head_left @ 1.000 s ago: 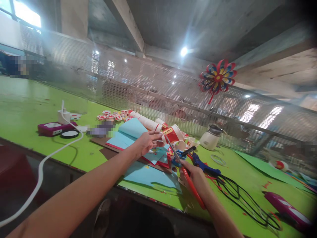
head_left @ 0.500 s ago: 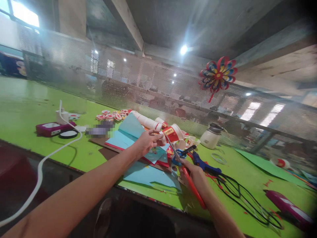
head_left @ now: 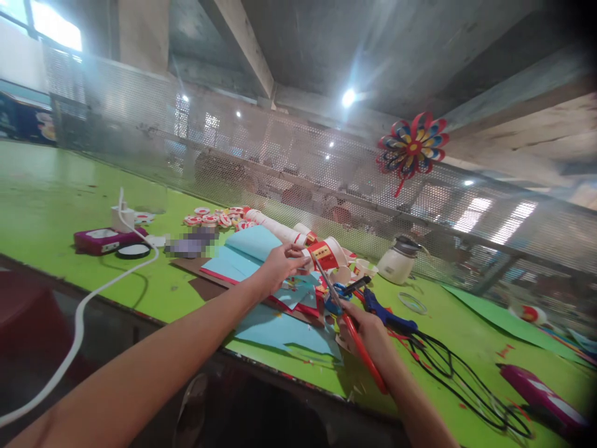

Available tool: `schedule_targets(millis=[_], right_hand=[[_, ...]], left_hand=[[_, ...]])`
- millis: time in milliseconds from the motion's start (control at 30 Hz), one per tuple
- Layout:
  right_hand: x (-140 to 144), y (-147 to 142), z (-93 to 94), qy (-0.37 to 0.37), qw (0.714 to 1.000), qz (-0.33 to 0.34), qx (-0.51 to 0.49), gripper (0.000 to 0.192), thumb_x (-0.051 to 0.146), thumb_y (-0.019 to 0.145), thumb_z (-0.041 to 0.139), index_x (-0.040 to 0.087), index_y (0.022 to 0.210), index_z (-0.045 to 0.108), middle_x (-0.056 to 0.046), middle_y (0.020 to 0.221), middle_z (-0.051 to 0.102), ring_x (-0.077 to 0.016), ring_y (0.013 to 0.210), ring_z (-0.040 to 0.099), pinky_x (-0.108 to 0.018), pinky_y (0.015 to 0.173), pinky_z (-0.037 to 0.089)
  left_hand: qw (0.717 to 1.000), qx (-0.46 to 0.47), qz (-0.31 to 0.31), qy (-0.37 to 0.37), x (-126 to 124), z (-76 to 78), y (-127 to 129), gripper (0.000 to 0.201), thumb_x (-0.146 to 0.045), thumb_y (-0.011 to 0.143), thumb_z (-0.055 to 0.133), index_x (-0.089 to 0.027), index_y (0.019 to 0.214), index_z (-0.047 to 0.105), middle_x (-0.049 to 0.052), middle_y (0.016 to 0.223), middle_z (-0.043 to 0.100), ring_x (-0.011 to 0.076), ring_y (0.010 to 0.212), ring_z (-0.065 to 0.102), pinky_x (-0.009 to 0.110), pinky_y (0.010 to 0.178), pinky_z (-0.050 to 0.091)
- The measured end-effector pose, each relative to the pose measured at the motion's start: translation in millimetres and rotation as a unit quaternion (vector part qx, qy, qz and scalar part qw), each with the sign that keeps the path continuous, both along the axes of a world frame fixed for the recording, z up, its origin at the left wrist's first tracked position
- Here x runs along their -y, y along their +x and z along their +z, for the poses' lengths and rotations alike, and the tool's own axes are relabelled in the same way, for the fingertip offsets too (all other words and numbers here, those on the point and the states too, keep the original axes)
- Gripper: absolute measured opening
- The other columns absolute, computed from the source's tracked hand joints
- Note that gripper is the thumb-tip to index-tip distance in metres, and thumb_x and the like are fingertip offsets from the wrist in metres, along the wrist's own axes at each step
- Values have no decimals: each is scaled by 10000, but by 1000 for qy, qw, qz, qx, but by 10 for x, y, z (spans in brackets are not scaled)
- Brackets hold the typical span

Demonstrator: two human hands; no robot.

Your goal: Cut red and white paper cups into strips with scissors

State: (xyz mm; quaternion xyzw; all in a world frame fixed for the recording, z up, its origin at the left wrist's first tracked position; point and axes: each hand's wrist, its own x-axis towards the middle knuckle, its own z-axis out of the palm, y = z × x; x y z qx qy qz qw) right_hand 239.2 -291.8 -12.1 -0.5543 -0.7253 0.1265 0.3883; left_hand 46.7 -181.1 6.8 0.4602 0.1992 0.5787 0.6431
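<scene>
My left hand point(head_left: 283, 269) grips a red and white paper cup point(head_left: 327, 254) by its left end, tilted on its side above the pile of papers. In my right hand point(head_left: 366, 320) is a pair of scissors point(head_left: 360, 351) with red handles, its blades pointing up and left to the cup's lower edge. Whether the blades are cutting into the cup I cannot tell. Under my left hand lie sheets of light blue paper point(head_left: 233, 264), with red and brown sheets below them. A blue glue gun point(head_left: 389, 316) rests just beyond my right hand.
A stack of paper cups point(head_left: 275, 227) lies behind my left hand, near several cut cup bottoms point(head_left: 209, 219). A white jug point(head_left: 398, 261) stands at the back. A purple tool point(head_left: 541, 395) and black cable point(head_left: 459, 367) lie right; a purple power strip point(head_left: 105, 239) with white cord point(head_left: 86, 298) lies left.
The whole view has shifted slightly. The cup has turned a little in my left hand, while the scissors stay at its lower edge.
</scene>
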Motion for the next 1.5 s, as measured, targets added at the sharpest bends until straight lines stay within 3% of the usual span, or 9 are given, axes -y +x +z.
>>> schedule_targets(millis=[333,500,633,900,1300,1500], right_hand=[[-56,51,-100,-7,1000,-5,11,258,275,733,522,208,875,728,0,543,642,-196,493,561,-277,465,407],[-55,61,-115,-2,1000,-10,21,250,278,738,516,198,846,727,6,517,620,-190,476,548,-273,459,403],[-14,39,-59,0,999,-1,36,285,230,738,506,196,919,724,1,561,640,-207,554,584,-268,489,414],[-3,21,-4,-3,998,10,67,418,148,733,473,182,1094,679,-8,634,650,-219,613,595,-271,533,416],[16,21,-32,-7,997,-5,71,299,208,770,478,179,965,702,5,561,610,-186,508,537,-265,472,383],[15,25,-12,7,999,-2,46,304,190,728,507,196,942,722,-18,643,680,-224,618,615,-284,555,437]], left_hand=[[1000,-1,10,4,28,-4,32,330,-136,616,771,-119,853,542,29,745,605,143,624,617,375,680,528],[998,32,-45,-22,44,30,-22,301,-116,645,744,-124,875,551,43,730,627,163,652,629,366,691,514],[997,39,-56,-45,18,31,-47,224,-133,662,737,-121,813,573,67,741,657,165,673,640,335,712,503],[998,41,-26,-37,-4,13,-18,252,-96,626,751,-112,800,569,44,675,648,184,632,645,383,703,515],[999,7,-27,-30,53,46,-49,289,-101,631,751,-100,841,553,70,695,656,190,605,642,399,645,524],[1000,15,-21,-12,29,32,-34,298,-88,634,740,-105,859,545,42,689,638,177,616,641,387,663,529]])
